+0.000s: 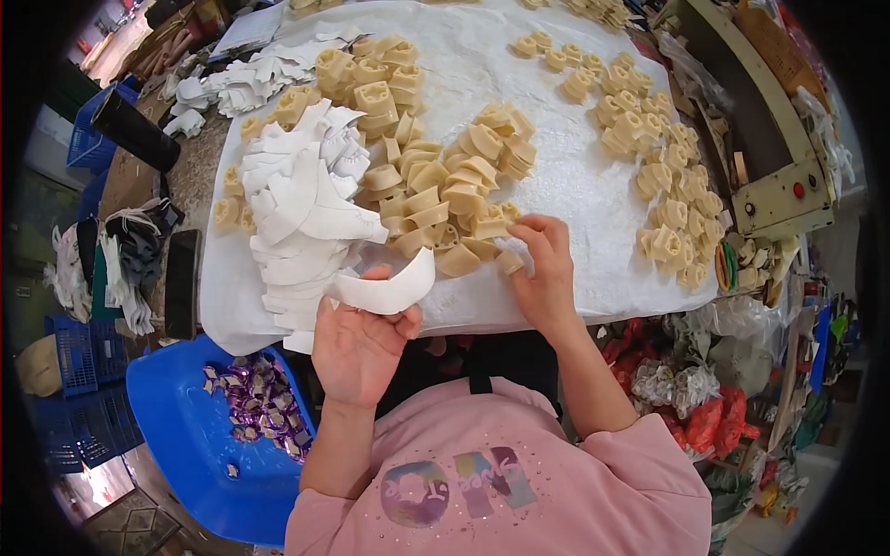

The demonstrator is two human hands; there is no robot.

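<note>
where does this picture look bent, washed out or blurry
Head view: the cream metal box at right bows, corners go black; head view: a patch at upper left is washed out; head view: left hand and right hand look fairly sharp.

My table, under a white sheet (593,250), spreads before me. On it I have overlapping white pieces (297,208) at left, a heap of beige parts (428,208) mid-table, and a looser beige group (667,243) along the right.
</note>
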